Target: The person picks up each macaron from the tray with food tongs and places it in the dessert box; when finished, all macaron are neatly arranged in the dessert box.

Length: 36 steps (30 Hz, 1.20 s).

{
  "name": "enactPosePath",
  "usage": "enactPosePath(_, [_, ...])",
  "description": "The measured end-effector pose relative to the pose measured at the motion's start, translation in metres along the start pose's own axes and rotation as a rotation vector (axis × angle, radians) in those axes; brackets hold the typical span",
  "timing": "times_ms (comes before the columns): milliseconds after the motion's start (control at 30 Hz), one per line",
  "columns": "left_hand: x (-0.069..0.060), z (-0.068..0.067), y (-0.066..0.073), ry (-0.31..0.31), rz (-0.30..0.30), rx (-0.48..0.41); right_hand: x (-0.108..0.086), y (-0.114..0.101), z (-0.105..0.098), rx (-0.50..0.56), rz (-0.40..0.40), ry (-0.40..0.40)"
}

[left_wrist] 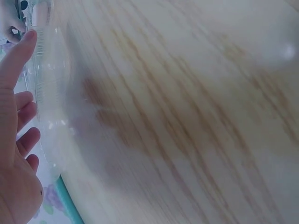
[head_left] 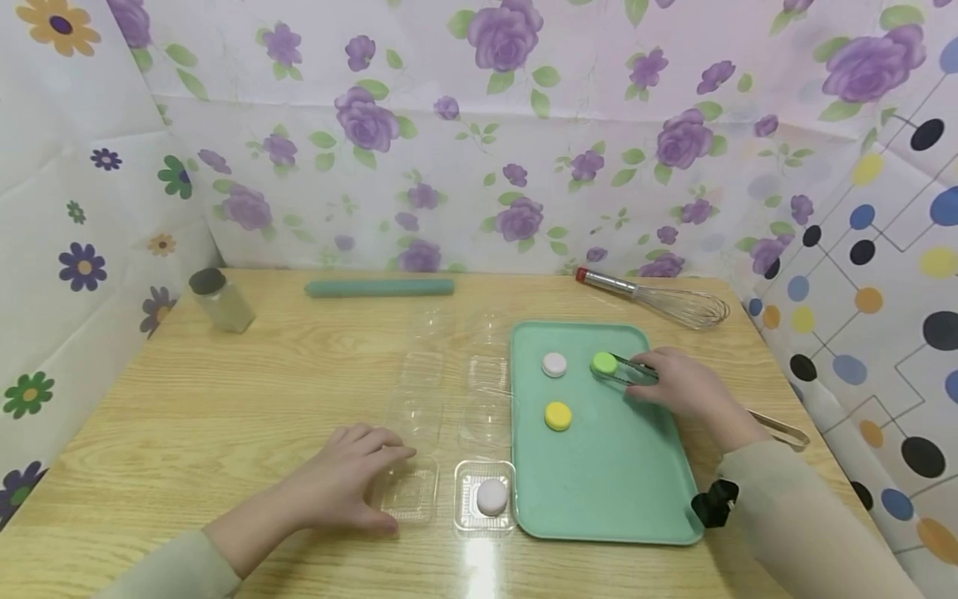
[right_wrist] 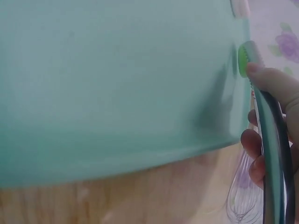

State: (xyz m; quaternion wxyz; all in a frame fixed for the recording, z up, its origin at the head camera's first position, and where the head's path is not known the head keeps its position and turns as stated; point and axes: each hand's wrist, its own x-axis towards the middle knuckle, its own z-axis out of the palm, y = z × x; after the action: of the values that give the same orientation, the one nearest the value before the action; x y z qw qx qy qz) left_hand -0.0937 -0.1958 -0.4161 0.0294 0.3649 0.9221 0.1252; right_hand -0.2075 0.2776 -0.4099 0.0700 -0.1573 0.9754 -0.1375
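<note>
Pale sleeves come in from the lower left and lower right corners of the frame, a black device strapped at the right cuff. At lower centre-left, the left hand is held with loosely spread fingers, gripping nothing; its thumb and index finger lie at the edge of a clear plastic box, though whether they touch it I cannot tell. Right of centre, the right hand has its fingers curled round metal tongs, whose tips sit one on either side of a green macaron. That macaron is over the upper right part of a turquoise tray; whether it touches the tray is unclear. Also on the tray are a pale pink macaron near its upper left corner and a yellow macaron below that. Just left of the tray, at lower centre, a pale lilac macaron lies in another clear box. More transparent containers run up the middle of the wood-grain desk in two columns. Along the back are a dark-lidded jar at left, a green rod and, at right, a wire whisk, before purple-flowered cloth.
</note>
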Motion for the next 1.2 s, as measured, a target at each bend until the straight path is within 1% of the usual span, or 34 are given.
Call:
enactPosePath(133, [0.0, 0.002, -0.001, -0.007, 0.0, -0.007, -0.001, -0.009, -0.005, -0.003, -0.02, 0.016])
enactPosePath(333, [0.0, 0.003, -0.002, 0.001, 0.003, -0.018, 0.0, -0.034, -0.01, -0.048, -0.093, 0.036])
enactPosePath(467, [0.0, 0.003, -0.002, 0.018, 0.002, -0.024, 0.002, -0.053, -0.01, -0.039, -0.14, 0.057])
enactPosePath(600, [-0.001, 0.003, -0.002, 0.032, 0.002, -0.018, 0.003, -0.075, -0.011, 0.0, -0.225, 0.066])
enactPosePath(700, [-0.001, 0.003, -0.001, 0.031, 0.0, -0.008, 0.003, -0.092, -0.011, 0.017, -0.303, 0.051])
enactPosePath(800, [-0.002, 0.003, -0.001, 0.035, -0.005, 0.0, 0.003, -0.107, -0.009, 0.009, -0.357, 0.028])
enactPosePath(967, [-0.002, 0.001, 0.0, 0.041, -0.026, -0.01, 0.003, -0.13, -0.002, -0.004, -0.425, -0.008])
enactPosePath(1100, [-0.002, 0.0, 0.0, 0.032, -0.042, -0.02, 0.002, -0.147, 0.004, 0.005, -0.489, -0.036])
enactPosePath(1200, [-0.003, 0.0, -0.001, 0.027, -0.049, -0.027, 0.0, -0.159, 0.008, 0.014, -0.504, -0.063])
